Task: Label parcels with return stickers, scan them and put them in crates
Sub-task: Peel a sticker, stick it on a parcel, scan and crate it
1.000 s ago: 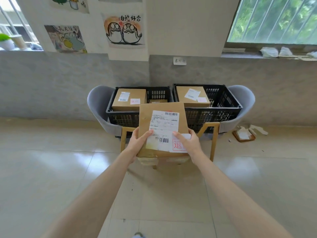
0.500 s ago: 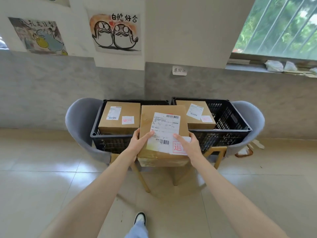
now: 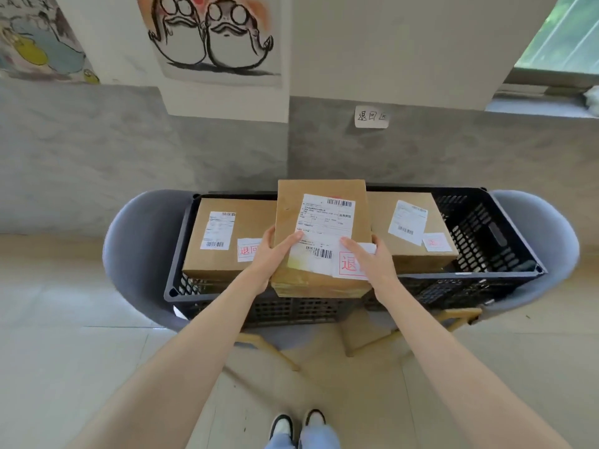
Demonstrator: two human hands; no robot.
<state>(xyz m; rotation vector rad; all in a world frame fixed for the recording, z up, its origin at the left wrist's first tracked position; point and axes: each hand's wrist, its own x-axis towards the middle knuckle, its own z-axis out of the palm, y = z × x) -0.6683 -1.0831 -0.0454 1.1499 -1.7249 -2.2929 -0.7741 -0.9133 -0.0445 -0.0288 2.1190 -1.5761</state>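
A brown cardboard parcel (image 3: 321, 222) is held level above the near rims of two black crates, roughly over the line where they meet. Its top face carries a white shipping label (image 3: 322, 226) with a barcode at the upper right and another near the lower edge, and a white return sticker (image 3: 348, 265) printed with a red boxed character sits at the label's lower right corner, partly under the right hand. The parcel's near edge looks creased and taped.

The left hand (image 3: 270, 254) grips the parcel's left side, thumb laid across the top onto the label and fingers curled beneath. The right hand (image 3: 372, 259) clamps the right side the same way, thumb on top by the sticker; the fingers underneath are hidden, so how far they wrap is probably similar but cannot be confirmed.

The left crate (image 3: 181, 288) holds a cardboard box (image 3: 223, 273) bearing a small white label and a red-printed sticker. The right crate (image 3: 486, 234) holds another box (image 3: 418, 257) with a tilted label and a faint red sticker. Each crate rests on a grey chair: one (image 3: 136, 251) at the left, one (image 3: 547, 241) at the right, both on pale wooden legs.

Behind them a grey wall carries a small handwritten sign (image 3: 371, 117), with a poster (image 3: 210, 37) of two round birds above. Two shoes (image 3: 296, 424) stand on the tiled floor below.
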